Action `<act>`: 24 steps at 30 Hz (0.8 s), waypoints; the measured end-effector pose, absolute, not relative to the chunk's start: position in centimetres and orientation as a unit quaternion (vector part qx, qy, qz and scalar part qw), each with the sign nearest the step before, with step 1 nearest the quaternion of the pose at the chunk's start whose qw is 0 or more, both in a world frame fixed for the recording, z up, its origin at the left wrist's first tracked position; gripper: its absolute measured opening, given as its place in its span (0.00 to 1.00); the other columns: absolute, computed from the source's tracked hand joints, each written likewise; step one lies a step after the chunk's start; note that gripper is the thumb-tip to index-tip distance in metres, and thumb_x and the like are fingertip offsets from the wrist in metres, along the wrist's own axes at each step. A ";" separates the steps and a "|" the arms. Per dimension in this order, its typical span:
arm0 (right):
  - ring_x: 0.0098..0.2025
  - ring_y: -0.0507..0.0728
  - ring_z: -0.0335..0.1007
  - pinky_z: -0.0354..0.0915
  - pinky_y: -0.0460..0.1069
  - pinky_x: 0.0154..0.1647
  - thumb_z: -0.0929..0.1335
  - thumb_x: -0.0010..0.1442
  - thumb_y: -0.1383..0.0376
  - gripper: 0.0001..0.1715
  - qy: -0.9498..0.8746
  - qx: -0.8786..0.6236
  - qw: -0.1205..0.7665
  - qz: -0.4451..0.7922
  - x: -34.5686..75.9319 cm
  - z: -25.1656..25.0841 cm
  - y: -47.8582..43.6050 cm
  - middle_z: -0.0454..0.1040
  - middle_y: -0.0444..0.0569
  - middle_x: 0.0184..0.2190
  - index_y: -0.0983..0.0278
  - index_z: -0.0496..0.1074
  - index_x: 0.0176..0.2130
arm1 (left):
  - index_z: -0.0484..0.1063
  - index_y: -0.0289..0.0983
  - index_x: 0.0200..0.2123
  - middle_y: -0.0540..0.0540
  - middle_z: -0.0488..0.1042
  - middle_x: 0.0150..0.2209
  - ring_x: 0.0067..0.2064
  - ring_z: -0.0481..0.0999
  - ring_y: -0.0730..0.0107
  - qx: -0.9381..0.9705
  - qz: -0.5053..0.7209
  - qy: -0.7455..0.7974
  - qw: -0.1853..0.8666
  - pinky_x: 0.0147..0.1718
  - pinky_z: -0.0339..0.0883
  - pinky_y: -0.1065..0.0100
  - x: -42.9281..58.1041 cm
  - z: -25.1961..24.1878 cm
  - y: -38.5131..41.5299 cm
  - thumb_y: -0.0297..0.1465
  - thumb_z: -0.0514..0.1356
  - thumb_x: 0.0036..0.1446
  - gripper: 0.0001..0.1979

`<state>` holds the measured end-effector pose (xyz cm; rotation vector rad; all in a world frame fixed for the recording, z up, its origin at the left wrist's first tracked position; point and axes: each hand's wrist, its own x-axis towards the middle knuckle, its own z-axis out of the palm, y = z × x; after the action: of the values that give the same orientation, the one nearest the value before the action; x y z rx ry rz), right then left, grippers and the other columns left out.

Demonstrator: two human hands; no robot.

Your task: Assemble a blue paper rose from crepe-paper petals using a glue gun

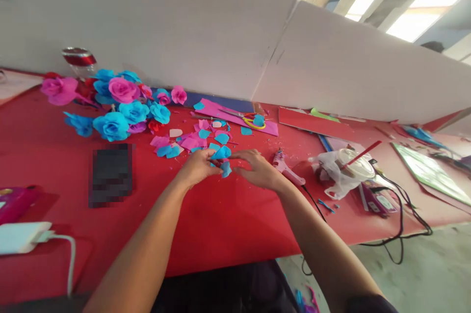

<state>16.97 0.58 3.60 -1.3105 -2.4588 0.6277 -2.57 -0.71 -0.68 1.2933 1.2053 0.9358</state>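
Near the middle of the red table, my left hand (200, 167) pinches a small blue paper flower (222, 152) between thumb and fingers. One blue petal of it hangs down below the fingertips. My right hand (256, 169) is just to the right, its fingers apart and pointing at the flower, with nothing seen between them. Beyond both hands lie loose blue and pink paper petals (191, 142). Scissors with yellow handles (253, 120) rest on a pink paper strip (271, 128). A pink glue gun (289, 168) lies beside my right wrist.
Several finished paper flowers (111, 126) and a red-lidded jar (79, 58) stand at the back left. A dark pixelated object (111, 174) and a white charger (24, 238) are at left. To the right are a bagged cup (355, 163), cables (405, 205) and a green-edged board (434, 170).
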 end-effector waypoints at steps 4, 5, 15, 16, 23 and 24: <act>0.40 0.56 0.73 0.64 0.50 0.44 0.67 0.54 0.63 0.12 -0.814 -0.412 0.155 0.379 15.4 2.8 2.2 0.79 0.46 0.35 0.62 0.78 0.37 | 0.70 0.37 0.33 0.50 0.76 0.29 0.32 0.76 0.69 0.550 0.407 0.489 0.541 0.34 0.66 0.69 -2.6 -0.5 -0.7 0.26 0.64 0.39 0.13; 0.37 0.56 0.73 0.63 0.49 0.41 0.67 0.53 0.63 0.10 -0.804 -0.410 0.163 0.398 15.4 2.7 2.4 0.79 0.46 0.32 0.62 0.78 0.34 | 0.70 0.37 0.33 0.51 0.76 0.29 0.32 0.76 0.69 0.545 0.410 0.485 0.547 0.33 0.66 0.69 -2.6 -0.5 -0.7 0.26 0.64 0.39 0.13; 0.27 0.51 0.66 0.58 0.47 0.31 0.72 0.45 0.55 0.18 -0.467 -0.484 0.500 0.546 14.9 2.2 2.8 0.77 0.47 0.24 0.66 0.79 0.31 | 0.69 0.36 0.32 0.52 0.68 0.32 0.22 0.56 0.83 0.367 0.566 0.441 0.592 0.23 0.55 0.74 -1.7 -0.6 -0.5 0.39 0.62 0.50 0.12; 0.26 0.51 0.66 0.57 0.47 0.30 0.73 0.43 0.55 0.18 -0.440 -0.479 0.511 0.562 14.9 2.0 2.7 0.76 0.47 0.23 0.66 0.79 0.31 | 0.70 0.35 0.31 0.51 0.68 0.31 0.23 0.56 0.83 0.351 0.577 0.430 0.599 0.24 0.55 0.74 -1.6 -0.7 -0.4 0.38 0.63 0.49 0.12; 0.24 0.50 0.67 0.58 0.46 0.28 0.75 0.41 0.57 0.15 -0.326 -0.439 0.534 0.645 14.5 1.3 1.9 0.75 0.45 0.20 0.66 0.78 0.26 | 0.72 0.35 0.27 0.51 0.70 0.28 0.26 0.64 0.81 0.354 0.590 0.431 0.584 0.28 0.60 0.74 -0.6 -1.3 -0.2 0.37 0.65 0.48 0.11; 0.24 0.50 0.68 0.58 0.46 0.28 0.75 0.41 0.57 0.14 -0.316 -0.435 0.532 0.654 14.4 1.4 1.8 0.75 0.46 0.21 0.66 0.78 0.26 | 0.72 0.35 0.27 0.51 0.71 0.27 0.27 0.66 0.79 0.363 0.586 0.441 0.575 0.30 0.61 0.73 -0.5 -1.4 -0.2 0.38 0.65 0.48 0.12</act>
<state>14.36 1.79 1.41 -1.0374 -0.7528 1.5605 -0.48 -0.22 -1.36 0.8496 1.0326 1.3716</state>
